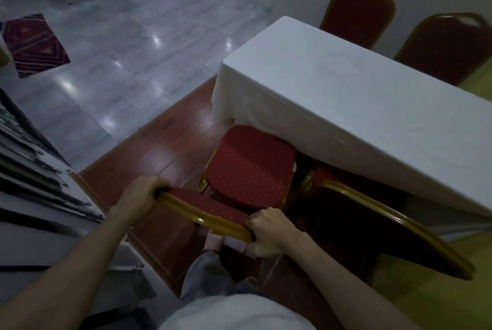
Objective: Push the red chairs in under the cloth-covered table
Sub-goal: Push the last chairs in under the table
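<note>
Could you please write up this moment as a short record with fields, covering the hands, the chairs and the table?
left hand: gripping the left end of the held chair's backrest
right hand: gripping the right end of the same backrest
held chair seat: front edge at the tablecloth, mostly still out
neighbouring chair: beside it on the right, seat mostly under the table
table: covered by a white cloth
far side: two red chairs

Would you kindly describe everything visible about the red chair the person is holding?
The held chair has a red, dot-patterned padded seat and backrest in a glossy gold-coloured frame. It stands upright on the reddish wood floor, facing the white-clothed table, its seat front just under the cloth's edge. The left hand and right hand grip the backrest's top corners.
</note>
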The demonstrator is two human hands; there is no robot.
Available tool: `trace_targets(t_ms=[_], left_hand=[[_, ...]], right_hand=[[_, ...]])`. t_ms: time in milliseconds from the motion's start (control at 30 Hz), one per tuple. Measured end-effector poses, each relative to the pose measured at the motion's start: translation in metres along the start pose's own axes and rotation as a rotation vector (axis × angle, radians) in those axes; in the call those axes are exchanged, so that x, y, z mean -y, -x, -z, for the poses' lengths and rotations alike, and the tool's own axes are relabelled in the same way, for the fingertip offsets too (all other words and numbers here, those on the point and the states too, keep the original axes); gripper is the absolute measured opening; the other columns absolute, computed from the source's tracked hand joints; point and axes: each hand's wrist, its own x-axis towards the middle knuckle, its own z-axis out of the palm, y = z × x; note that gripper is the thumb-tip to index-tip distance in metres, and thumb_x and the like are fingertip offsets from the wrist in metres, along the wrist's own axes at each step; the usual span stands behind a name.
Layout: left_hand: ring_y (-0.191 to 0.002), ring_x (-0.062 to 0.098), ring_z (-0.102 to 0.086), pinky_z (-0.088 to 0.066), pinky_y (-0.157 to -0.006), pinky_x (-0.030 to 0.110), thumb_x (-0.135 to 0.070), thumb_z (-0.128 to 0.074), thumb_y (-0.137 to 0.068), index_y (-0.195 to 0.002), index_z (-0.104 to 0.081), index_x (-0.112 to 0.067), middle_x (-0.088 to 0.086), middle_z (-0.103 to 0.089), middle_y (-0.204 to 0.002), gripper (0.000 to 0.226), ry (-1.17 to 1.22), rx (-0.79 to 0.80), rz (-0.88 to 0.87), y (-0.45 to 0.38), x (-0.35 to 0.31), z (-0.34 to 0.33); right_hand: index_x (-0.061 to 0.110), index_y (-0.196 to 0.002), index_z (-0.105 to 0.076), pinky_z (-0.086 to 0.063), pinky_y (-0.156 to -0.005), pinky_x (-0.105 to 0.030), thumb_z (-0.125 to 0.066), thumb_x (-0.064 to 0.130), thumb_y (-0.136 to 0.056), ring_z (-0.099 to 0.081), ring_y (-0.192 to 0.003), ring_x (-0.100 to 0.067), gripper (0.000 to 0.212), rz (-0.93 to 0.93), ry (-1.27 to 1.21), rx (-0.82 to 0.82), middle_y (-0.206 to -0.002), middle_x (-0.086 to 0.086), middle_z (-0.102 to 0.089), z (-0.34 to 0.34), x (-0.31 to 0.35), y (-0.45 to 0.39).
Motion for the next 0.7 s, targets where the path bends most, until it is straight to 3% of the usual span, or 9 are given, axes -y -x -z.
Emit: trace_targets(t_ms=[167, 367, 500, 600, 700], left_hand=[[-0.087, 0.028, -0.064, -0.053, -0.081, 0.041, -0.005, -0.056, -0.081, -0.093, -0.073, -0.016, 0.009, -0.071, -0.088, 0.023, 0.069, -0.115, 0.002, -0.043, -0.029, 0.003], [-0.080, 0.028, -0.064, -0.053, -0.077, 0.039, -0.002, -0.055, -0.080, -0.087, -0.074, -0.012, 0.011, -0.071, -0.082, 0.023, 0.044, -0.113, -0.052, -0.099, -0.045, 0.018], [-0.079, 0.028, -0.064, -0.054, -0.073, 0.038, 0.001, -0.055, -0.079, -0.086, -0.074, -0.011, 0.011, -0.071, -0.083, 0.024, 0.039, -0.100, -0.073, -0.138, -0.059, 0.026], [-0.086, 0.033, -0.064, -0.054, -0.075, 0.041, 0.004, -0.050, -0.077, -0.088, -0.073, -0.014, 0.011, -0.071, -0.091, 0.031, 0.037, -0.113, -0.064, -0.164, -0.074, 0.035], [-0.092, 0.036, -0.063, -0.054, -0.079, 0.042, 0.004, -0.043, -0.080, -0.095, -0.072, -0.016, 0.011, -0.070, -0.099, 0.038, 0.017, -0.105, -0.043, -0.193, -0.085, 0.042]], right_hand=[[0.014, -0.073, -0.060, -0.027, -0.051, -0.029, -0.063, 0.049, -0.070, -0.052, -0.060, -0.022, 0.036, -0.075, -0.071, -0.063, -0.073, -0.002, -0.062, 0.003, -0.022, 0.001], [0.018, -0.099, -0.069, -0.045, -0.056, -0.033, -0.040, 0.063, -0.067, -0.061, -0.070, -0.020, 0.062, -0.173, -0.116, -0.137, -0.082, 0.000, -0.066, 0.023, -0.052, -0.013], [0.023, -0.114, -0.065, -0.053, -0.063, -0.038, -0.055, 0.053, -0.075, -0.064, -0.079, -0.021, 0.050, -0.262, -0.159, -0.134, -0.090, 0.000, -0.068, 0.039, -0.076, -0.023], [0.026, -0.130, -0.057, -0.055, -0.073, -0.037, -0.063, 0.045, -0.079, -0.066, -0.092, -0.017, 0.055, -0.333, -0.223, -0.149, -0.106, 0.003, -0.070, 0.049, -0.094, -0.029], [0.025, -0.130, -0.058, -0.053, -0.087, -0.031, -0.071, 0.044, -0.080, -0.064, -0.105, -0.012, 0.054, -0.398, -0.345, -0.210, -0.118, 0.003, -0.069, 0.058, -0.111, -0.035]])
